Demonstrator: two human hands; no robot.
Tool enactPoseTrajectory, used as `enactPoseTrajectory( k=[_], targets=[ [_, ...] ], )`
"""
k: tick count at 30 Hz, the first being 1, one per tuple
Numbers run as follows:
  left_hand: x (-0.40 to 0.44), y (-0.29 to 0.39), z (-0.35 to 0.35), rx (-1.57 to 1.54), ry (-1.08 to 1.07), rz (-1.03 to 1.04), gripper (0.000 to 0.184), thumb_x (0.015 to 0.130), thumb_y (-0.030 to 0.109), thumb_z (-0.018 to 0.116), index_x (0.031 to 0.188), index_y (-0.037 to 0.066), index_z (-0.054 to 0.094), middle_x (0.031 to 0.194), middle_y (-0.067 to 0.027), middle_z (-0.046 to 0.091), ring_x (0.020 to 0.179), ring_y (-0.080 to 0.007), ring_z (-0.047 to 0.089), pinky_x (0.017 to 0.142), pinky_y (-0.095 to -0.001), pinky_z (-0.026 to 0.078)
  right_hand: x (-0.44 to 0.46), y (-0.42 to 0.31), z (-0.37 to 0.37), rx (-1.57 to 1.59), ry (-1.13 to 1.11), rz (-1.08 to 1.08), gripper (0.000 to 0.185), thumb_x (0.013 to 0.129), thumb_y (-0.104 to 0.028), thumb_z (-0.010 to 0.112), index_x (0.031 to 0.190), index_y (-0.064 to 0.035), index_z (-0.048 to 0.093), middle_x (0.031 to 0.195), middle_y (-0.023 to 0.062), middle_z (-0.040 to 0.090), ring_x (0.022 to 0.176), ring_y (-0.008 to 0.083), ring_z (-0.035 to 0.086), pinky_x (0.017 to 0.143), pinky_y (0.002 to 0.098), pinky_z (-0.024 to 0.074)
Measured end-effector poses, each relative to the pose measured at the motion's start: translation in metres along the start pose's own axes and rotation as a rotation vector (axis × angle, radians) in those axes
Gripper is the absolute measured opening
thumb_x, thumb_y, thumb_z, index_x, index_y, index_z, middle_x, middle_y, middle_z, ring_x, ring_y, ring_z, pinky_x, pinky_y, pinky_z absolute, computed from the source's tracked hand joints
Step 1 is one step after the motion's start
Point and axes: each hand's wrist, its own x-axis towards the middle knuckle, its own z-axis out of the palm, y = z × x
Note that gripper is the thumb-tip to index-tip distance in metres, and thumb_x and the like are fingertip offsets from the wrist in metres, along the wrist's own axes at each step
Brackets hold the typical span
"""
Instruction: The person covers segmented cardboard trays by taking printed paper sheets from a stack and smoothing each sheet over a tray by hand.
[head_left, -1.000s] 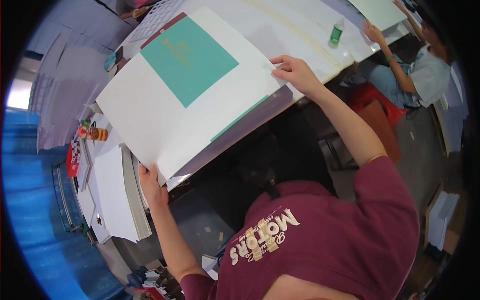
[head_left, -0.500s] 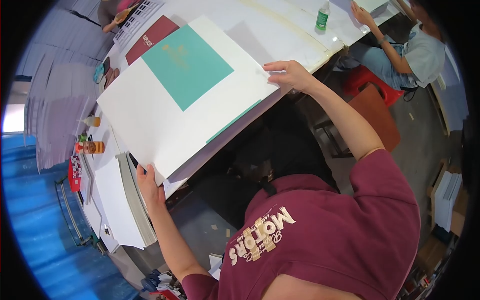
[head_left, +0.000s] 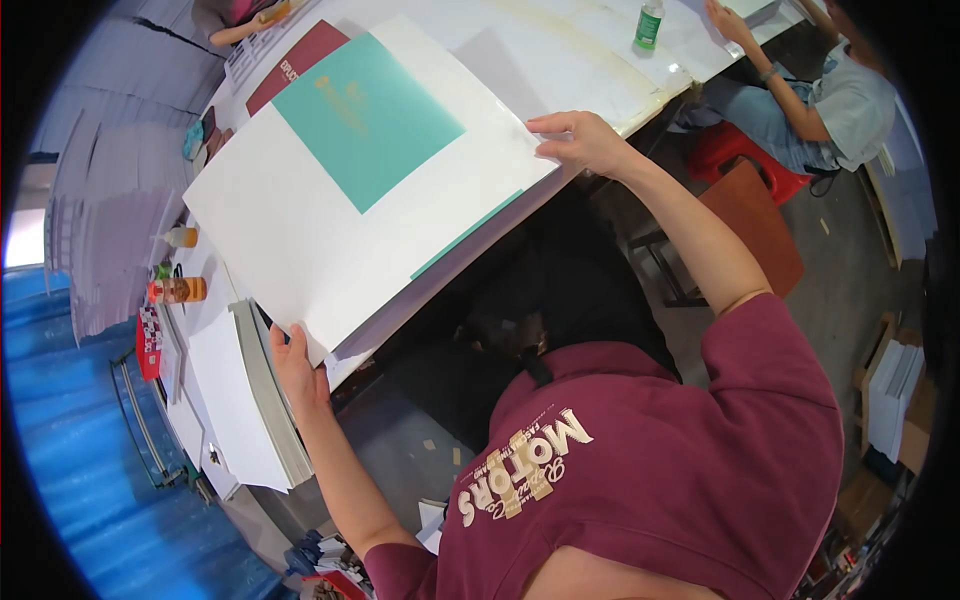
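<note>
A large white sheet (head_left: 290, 230) with a teal printed panel (head_left: 400, 135) and faint gold lettering lies tilted over the near edge of the white table. A narrow teal strip (head_left: 465, 235) runs along part of its near edge. My left hand (head_left: 297, 368) grips the sheet's lower left corner, thumb and fingers closed at its edge. At the right corner, my right hand (head_left: 582, 143) pinches the sheet between thumb and fingers. The sheet's underside is hidden from me.
A thick paper stack (head_left: 262, 410) stands beside my left hand. Nearby are an orange-labelled bottle (head_left: 180, 290) and a glue bottle (head_left: 180, 237). A maroon cover (head_left: 300, 62) lies behind the sheet. A green-labelled bottle (head_left: 648, 25) stands far right, near a seated person (head_left: 850, 105).
The sheet has shifted slightly up and left in view, its far side covering more of the maroon cover. Both hands keep hold of its corners.
</note>
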Motion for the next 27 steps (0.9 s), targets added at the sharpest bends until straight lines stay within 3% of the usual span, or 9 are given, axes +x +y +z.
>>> enactPoseTrajectory(
  k=[3,6,9,15,18,21,24,27],
  targets=[
    [0.001,-0.002,-0.003,0.013,0.005,0.014,0.037,0.101,0.008,0.049,0.137,0.001,0.042,0.129,-0.0146,0.058,0.116,-0.0237,0.058,0.099,-0.0365,0.048,0.0,-0.002,0.0,-0.127,0.003,-0.03,0.043,0.084,-0.011,0.07,0.125,-0.0012,0.064,0.125,0.0148,0.064,0.116,0.0231,0.059,0.1,0.0332,0.0461],
    [-0.001,-0.002,-0.001,0.028,0.024,0.02,0.036,0.101,0.008,0.048,0.136,0.0,0.042,0.128,-0.0146,0.058,0.116,-0.0232,0.058,0.099,-0.0364,0.047,0.0,-0.002,0.002,-0.416,0.071,-0.166,0.043,0.083,-0.023,0.074,0.121,-0.0052,0.067,0.116,0.0124,0.068,0.103,0.0272,0.064,0.092,0.0357,0.0482],
    [-0.003,-0.004,0.0,0.028,0.006,0.053,0.034,0.101,0.007,0.048,0.134,-0.001,0.043,0.128,-0.015,0.058,0.116,-0.0226,0.058,0.099,-0.0367,0.047,-0.008,-0.013,0.007,-0.778,0.114,-0.219,0.042,0.083,-0.02,0.073,0.123,-0.0072,0.065,0.115,0.0105,0.068,0.106,0.0258,0.061,0.093,0.0368,0.0452],
    [-0.001,-0.01,-0.003,0.072,0.044,0.07,0.038,0.101,0.007,0.048,0.138,0.0,0.04,0.13,-0.0156,0.056,0.117,-0.023,0.057,0.1,-0.0359,0.046,-0.024,-0.012,0.018,-0.863,0.383,-0.492,0.035,0.083,-0.023,0.072,0.115,-0.0102,0.066,0.108,0.0042,0.069,0.101,0.0221,0.062,0.088,0.0365,0.0436],
    [-0.003,-0.007,0.002,0.069,0.029,0.077,0.035,0.102,0.007,0.047,0.136,-0.001,0.041,0.13,-0.0162,0.057,0.117,-0.023,0.057,0.1,-0.0356,0.046,-0.025,-0.017,0.022,-0.92,0.435,-0.627,0.029,0.081,-0.016,0.07,0.109,-0.0096,0.067,0.107,0.0037,0.069,0.101,0.0216,0.062,0.087,0.0366,0.0448],
    [-0.002,-0.012,0.001,0.043,0.017,0.091,0.032,0.101,0.008,0.049,0.131,-0.002,0.043,0.127,-0.0178,0.058,0.116,-0.0218,0.057,0.098,-0.0341,0.046,-0.026,-0.03,0.018,-1.034,0.299,-0.867,0.029,0.077,-0.008,0.067,0.106,-0.0096,0.068,0.108,0.0042,0.068,0.103,0.022,0.062,0.087,0.0371,0.0464],
    [0.001,-0.018,-0.001,0.045,0.03,0.107,0.032,0.101,0.008,0.049,0.131,-0.002,0.043,0.127,-0.0181,0.058,0.117,-0.0221,0.057,0.099,-0.0343,0.045,-0.021,-0.029,0.017,-1.017,0.151,-0.949,0.029,0.075,-0.002,0.064,0.102,-0.0091,0.069,0.109,0.005,0.067,0.107,0.0238,0.062,0.092,0.0387,0.0475],
    [0.0,-0.02,0.0,0.04,0.037,0.09,0.032,0.101,0.008,0.049,0.131,-0.003,0.043,0.128,-0.018,0.058,0.117,-0.0222,0.057,0.101,-0.0348,0.044,-0.018,-0.023,0.015,-1.014,0.076,-0.9,0.031,0.076,-0.003,0.066,0.107,-0.0089,0.067,0.114,0.0066,0.066,0.11,0.0253,0.061,0.098,0.0411,0.0462]
  ],
)
